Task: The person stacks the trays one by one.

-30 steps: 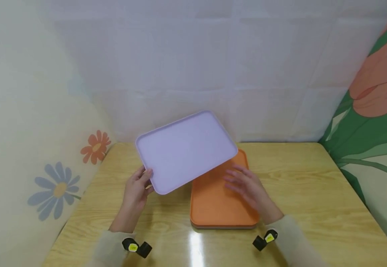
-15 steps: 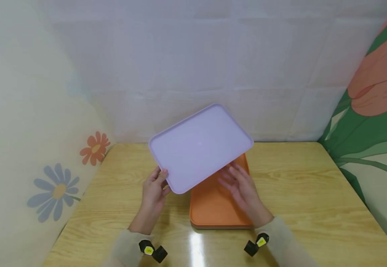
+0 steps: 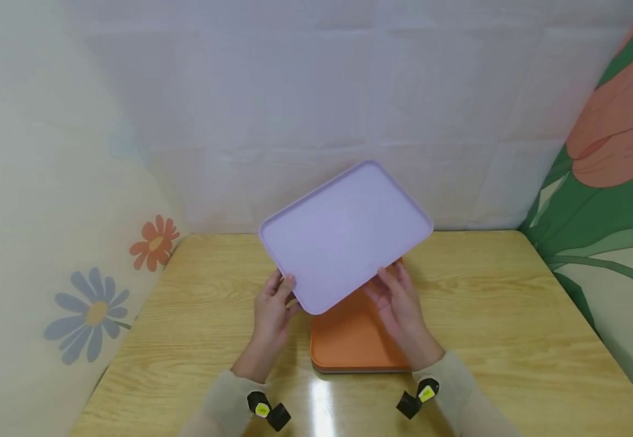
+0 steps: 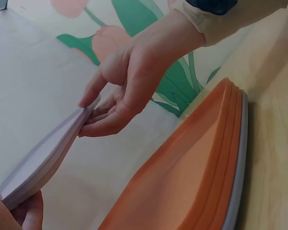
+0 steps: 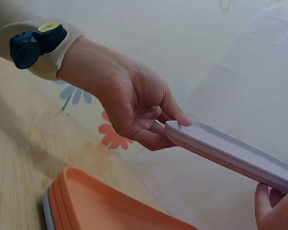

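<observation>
A lavender rectangular tray (image 3: 343, 237) is held up and tilted over the table, with layered rims visible along its edge in both wrist views. My left hand (image 3: 271, 309) grips its left side near the front corner, thumb on top and fingers beneath. At the front edge, my right hand (image 3: 403, 312) pinches the tray, its thumb on the upper side and fingers underneath. Below lies a stack of orange trays (image 3: 349, 343), partly hidden by the lavender one. Under the orange ones, a grey tray (image 4: 242, 139) shows at the bottom of the stack.
The wood-grain table (image 3: 485, 303) reaches back to a white cloth backdrop (image 3: 316, 91). A flower-printed wall (image 3: 87, 182) borders the left side, and another with large tulips (image 3: 611, 139) borders the right.
My left hand has carried the lavender tray to the right and slightly up. My right hand has moved a little leftward and now takes hold of the tray's front edge.
</observation>
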